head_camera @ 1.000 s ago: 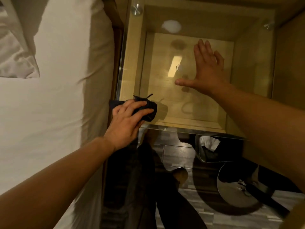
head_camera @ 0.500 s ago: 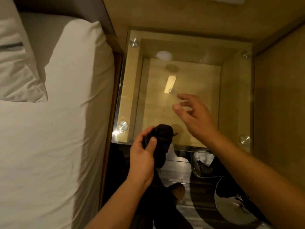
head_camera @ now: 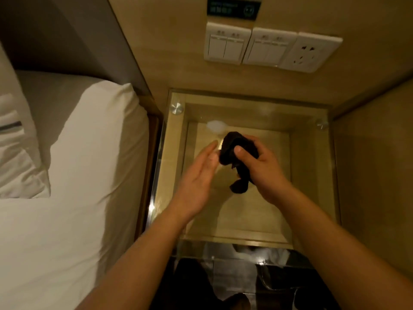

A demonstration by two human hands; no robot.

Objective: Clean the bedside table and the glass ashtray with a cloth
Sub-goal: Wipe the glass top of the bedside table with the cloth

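Two hands are hovering over the table (head_camera: 312, 189), whose glass top is lying just right of the bed (head_camera: 78, 198). Right hand (head_camera: 262, 170) is grasping the cloth (head_camera: 230, 145). Fingers and thumb are curling round the dark bundle, and a loose tail is hanging toward the glass. Left hand (head_camera: 197, 175) is released: fingers are lying straight and together, tips just beside the cloth. Contact between them cannot be confirmed. Cloth is sitting above the far middle of the top, apparently lifted off the surface.

Progress, as a judgement: the table wipe is looking partly done at most. Faint streaks are showing along the left side of the glass, and a pale patch (head_camera: 215, 125) is showing at the far left — reflection or residue, undeterminable. Ashtray is not showing on the top; glassy shapes below the near edge are too blurred to identify. Ashtray cleaning is therefore looking not yet done, pending location of the item.
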